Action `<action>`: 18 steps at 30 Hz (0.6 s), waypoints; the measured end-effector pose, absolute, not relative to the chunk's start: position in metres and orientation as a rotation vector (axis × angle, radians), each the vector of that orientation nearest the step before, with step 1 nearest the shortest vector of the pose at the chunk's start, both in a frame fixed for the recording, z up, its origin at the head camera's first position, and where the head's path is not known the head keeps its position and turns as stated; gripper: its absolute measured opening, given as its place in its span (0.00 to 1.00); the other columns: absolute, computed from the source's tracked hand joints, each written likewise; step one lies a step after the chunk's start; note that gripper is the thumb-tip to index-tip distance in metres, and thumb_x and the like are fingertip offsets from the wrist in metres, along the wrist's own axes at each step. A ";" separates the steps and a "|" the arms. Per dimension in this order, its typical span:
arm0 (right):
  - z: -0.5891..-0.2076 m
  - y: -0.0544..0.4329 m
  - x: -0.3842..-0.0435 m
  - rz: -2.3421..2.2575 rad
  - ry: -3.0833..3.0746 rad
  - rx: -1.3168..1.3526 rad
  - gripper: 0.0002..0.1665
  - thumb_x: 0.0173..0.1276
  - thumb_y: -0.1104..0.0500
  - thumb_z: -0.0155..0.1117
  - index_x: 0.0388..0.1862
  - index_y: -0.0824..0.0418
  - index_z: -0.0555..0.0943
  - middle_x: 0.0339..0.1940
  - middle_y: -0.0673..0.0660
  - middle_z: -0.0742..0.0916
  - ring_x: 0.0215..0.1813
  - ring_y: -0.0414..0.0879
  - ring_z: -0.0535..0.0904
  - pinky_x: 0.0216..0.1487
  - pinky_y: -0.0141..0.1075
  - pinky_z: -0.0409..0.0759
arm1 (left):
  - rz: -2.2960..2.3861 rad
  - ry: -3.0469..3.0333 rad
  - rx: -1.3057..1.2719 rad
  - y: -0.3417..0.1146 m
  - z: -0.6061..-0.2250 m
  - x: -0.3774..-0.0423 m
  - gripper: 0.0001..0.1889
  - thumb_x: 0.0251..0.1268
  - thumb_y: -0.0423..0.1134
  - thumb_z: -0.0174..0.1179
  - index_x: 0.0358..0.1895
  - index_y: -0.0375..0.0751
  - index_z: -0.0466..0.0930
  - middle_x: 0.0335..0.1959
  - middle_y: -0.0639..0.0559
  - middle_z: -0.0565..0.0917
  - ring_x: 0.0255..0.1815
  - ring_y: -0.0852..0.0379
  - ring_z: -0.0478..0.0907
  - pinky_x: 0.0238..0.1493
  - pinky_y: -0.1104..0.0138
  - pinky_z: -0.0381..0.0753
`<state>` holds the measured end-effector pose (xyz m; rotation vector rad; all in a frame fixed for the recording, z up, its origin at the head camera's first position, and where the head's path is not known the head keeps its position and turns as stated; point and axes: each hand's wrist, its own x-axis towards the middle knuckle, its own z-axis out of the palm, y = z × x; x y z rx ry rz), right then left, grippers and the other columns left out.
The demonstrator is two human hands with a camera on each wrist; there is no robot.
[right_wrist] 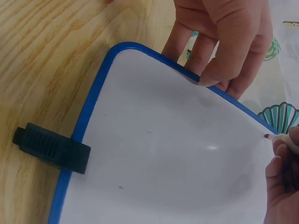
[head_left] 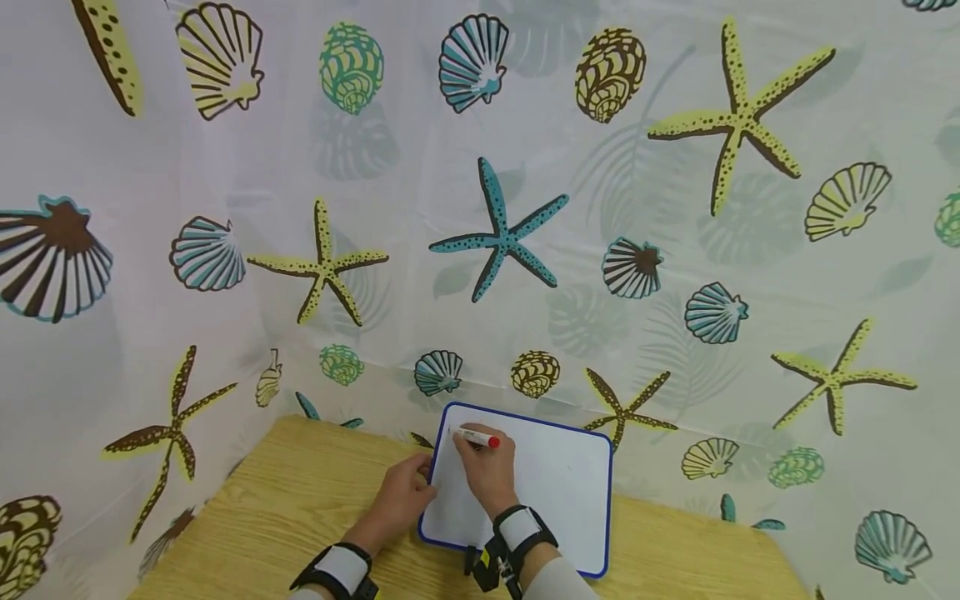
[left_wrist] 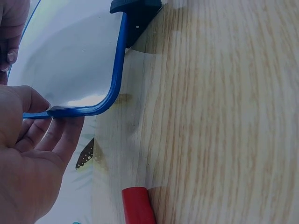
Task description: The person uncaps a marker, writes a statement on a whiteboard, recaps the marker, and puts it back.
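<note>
A whiteboard [head_left: 555, 483] with a blue rim leans tilted on the wooden table. My left hand [head_left: 405, 492] grips its left edge; in the left wrist view the thumb lies on the front, with fingers [left_wrist: 67, 135] behind the rim. A white marker [head_left: 476, 437] with a red rear end is pinched in my right hand [head_left: 491, 475] near the board's upper left corner. In the right wrist view the marker's dark tip [right_wrist: 268, 136] is at the white surface; whether it touches I cannot tell. Small dark specks mark the board.
A dark clip [right_wrist: 56, 147] holds the board's lower edge. A red cylindrical object [left_wrist: 138, 205] shows at the bottom of the left wrist view. Behind the wooden table [head_left: 330, 475] hangs a white curtain [head_left: 405, 208] printed with shells and starfish.
</note>
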<state>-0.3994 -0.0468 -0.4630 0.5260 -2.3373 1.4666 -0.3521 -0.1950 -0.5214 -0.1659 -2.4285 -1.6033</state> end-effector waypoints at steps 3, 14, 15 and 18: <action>-0.466 -0.045 -0.396 1.482 -2.332 0.541 0.08 0.67 0.62 0.71 0.42 0.64 0.89 0.36 0.53 0.91 0.32 0.42 0.80 0.33 0.32 0.79 | -1.614 -2.427 -0.152 -0.193 -0.520 -0.351 0.19 0.66 0.27 0.61 0.60 0.30 0.77 0.44 0.44 0.81 0.38 0.53 0.79 0.40 0.59 0.85; -0.474 -0.044 -0.384 1.481 -2.364 0.549 0.05 0.65 0.62 0.73 0.38 0.63 0.90 0.32 0.53 0.91 0.29 0.39 0.79 0.31 0.32 0.79 | -1.626 -2.416 -0.142 -0.193 -0.517 -0.349 0.19 0.66 0.27 0.62 0.60 0.30 0.77 0.45 0.44 0.82 0.37 0.54 0.79 0.38 0.60 0.84; -0.475 -0.044 -0.383 1.479 -2.370 0.546 0.05 0.65 0.62 0.73 0.38 0.63 0.90 0.32 0.52 0.91 0.29 0.39 0.80 0.31 0.32 0.79 | -1.631 -2.411 -0.147 -0.193 -0.518 -0.349 0.19 0.66 0.27 0.62 0.60 0.30 0.77 0.44 0.44 0.81 0.36 0.55 0.79 0.37 0.61 0.84; -0.478 -0.043 -0.379 1.496 -2.387 0.540 0.06 0.65 0.62 0.73 0.39 0.64 0.90 0.32 0.53 0.91 0.30 0.39 0.80 0.32 0.32 0.79 | -1.633 -2.396 -0.161 -0.194 -0.520 -0.350 0.18 0.65 0.26 0.61 0.57 0.31 0.79 0.41 0.44 0.81 0.33 0.56 0.78 0.33 0.64 0.81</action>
